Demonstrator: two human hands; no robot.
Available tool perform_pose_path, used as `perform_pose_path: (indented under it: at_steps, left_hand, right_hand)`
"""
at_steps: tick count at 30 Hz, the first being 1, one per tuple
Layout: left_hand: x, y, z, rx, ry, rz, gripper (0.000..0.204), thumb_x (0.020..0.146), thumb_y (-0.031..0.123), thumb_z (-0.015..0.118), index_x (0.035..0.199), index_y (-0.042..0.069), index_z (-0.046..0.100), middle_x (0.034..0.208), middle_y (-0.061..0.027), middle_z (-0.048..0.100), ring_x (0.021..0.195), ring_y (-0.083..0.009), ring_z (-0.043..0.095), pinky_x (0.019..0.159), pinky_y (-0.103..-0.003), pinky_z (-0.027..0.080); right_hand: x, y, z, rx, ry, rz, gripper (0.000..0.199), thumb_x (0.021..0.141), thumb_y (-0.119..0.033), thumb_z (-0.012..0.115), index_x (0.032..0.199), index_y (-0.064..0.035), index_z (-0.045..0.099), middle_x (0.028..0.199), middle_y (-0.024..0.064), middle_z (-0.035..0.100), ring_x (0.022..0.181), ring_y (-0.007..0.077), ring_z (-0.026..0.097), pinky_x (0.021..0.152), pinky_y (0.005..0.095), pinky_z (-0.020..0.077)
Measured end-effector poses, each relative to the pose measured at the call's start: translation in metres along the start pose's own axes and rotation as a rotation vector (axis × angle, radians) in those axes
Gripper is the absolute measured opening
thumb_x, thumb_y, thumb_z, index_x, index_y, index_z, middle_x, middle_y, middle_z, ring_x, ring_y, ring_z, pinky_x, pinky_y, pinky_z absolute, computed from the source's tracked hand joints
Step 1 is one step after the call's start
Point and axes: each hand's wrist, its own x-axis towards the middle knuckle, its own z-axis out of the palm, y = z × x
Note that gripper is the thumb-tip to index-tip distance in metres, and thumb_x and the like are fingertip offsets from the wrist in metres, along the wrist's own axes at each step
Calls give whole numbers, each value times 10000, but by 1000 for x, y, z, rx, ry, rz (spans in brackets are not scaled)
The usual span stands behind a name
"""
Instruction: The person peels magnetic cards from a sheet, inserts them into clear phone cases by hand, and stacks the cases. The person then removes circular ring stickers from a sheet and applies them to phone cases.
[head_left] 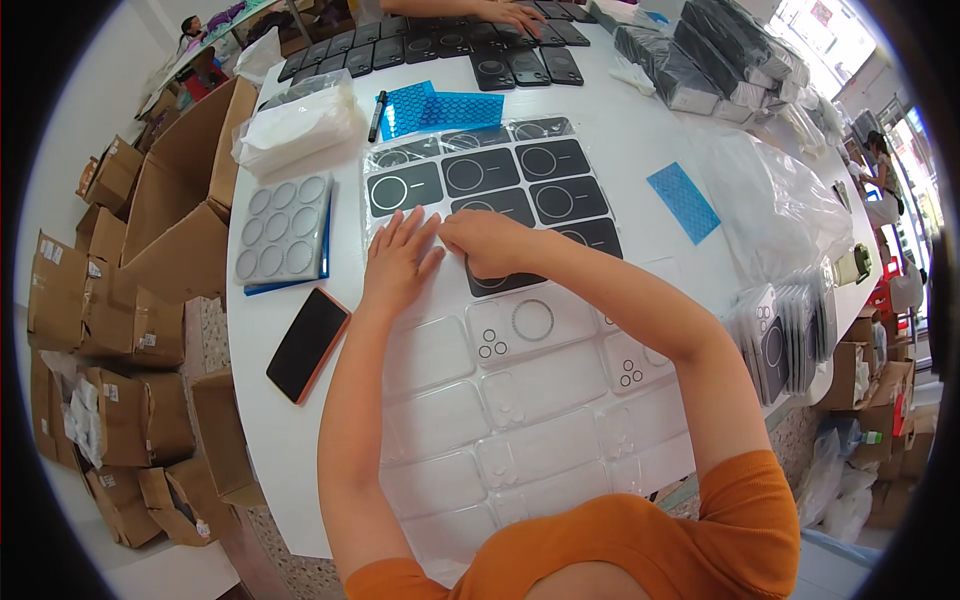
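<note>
My left hand [398, 265] lies with fingers spread at the near left corner of a sheet of black cards with white rings [480, 172]. My right hand [487, 243] is over the sheet's near part, fingers curled with the tips pressed together beside my left fingers. Whatever is in that pinch is hidden. Rows of clear phone cases [540, 365] lie flat under my forearms. One of them carries a ring and small camera circles [532, 320]; another at the right, partly behind my right arm, has similar circles [631, 373].
Left stand a stack of ring sheets [283, 230] and a phone [308, 345]. Beyond are a marker [377, 115], blue film [440, 110], and dark phone cases [450, 42] under another person's hand [515, 14]. Plastic bags [775, 200] and upright cases [775, 340] stand right; cardboard boxes [180, 200] border the table.
</note>
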Motion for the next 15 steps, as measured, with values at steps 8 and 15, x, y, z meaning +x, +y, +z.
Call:
perform_pose_path:
  at_steps: [8,15]
  left_hand:
    - [-3,1,3,28,-7,2,486,937,421,457,1399,278,403,1490,-23,317,1398,-246,226,1136,-422,147]
    - [-2,12,-10,-46,105,48,527,903,387,544,1359,142,444,1443,-118,360,1361,-306,279,1105,-441,211]
  right_hand:
    - [-60,-3,-59,532,306,7,164,637,32,506,767,-46,447,755,30,450,720,150,469,651,261,393]
    - [-148,-19,-120,1070,752,-5,169,637,65,486,760,-50,472,774,1,470,726,83,451,666,210,366]
